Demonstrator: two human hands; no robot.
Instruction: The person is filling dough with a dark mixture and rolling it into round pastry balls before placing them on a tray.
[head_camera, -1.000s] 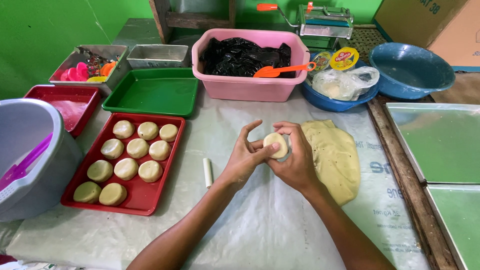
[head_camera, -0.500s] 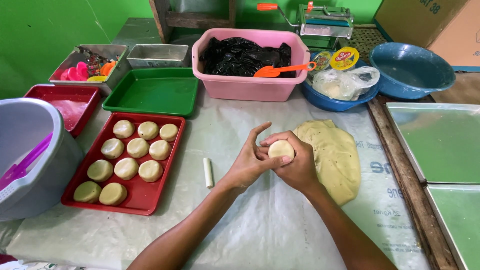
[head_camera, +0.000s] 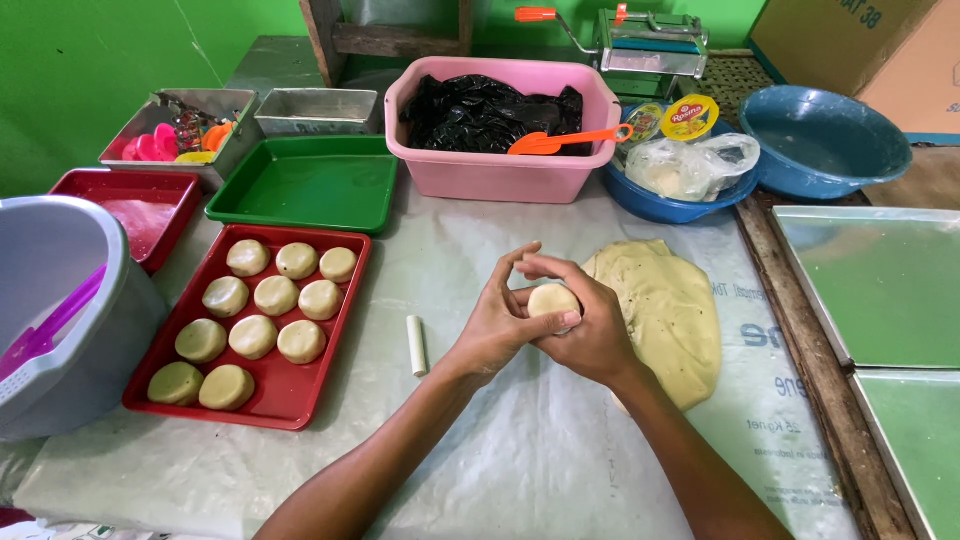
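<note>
1. A big brown cardboard box (head_camera: 880, 50) stands at the 1 o'clock corner, with dark print on its side.
2. A round yellow lid (head_camera: 690, 117) with a red label sits near 12 o'clock, in the blue bowl (head_camera: 650, 205).
3. A clear plastic bag (head_camera: 690, 165) lies just below it in that bowl.
4. The table cover (head_camera: 780, 400) has blue print at 4 o'clock.

Your two forearms come into view bare from the bottom edge, with no sleeves or cuffs showing. Your left hand (head_camera: 497, 330) and right hand (head_camera: 588, 335) are ungloved, and you wear no rings, watch, bracelets or wristbands.
</note>
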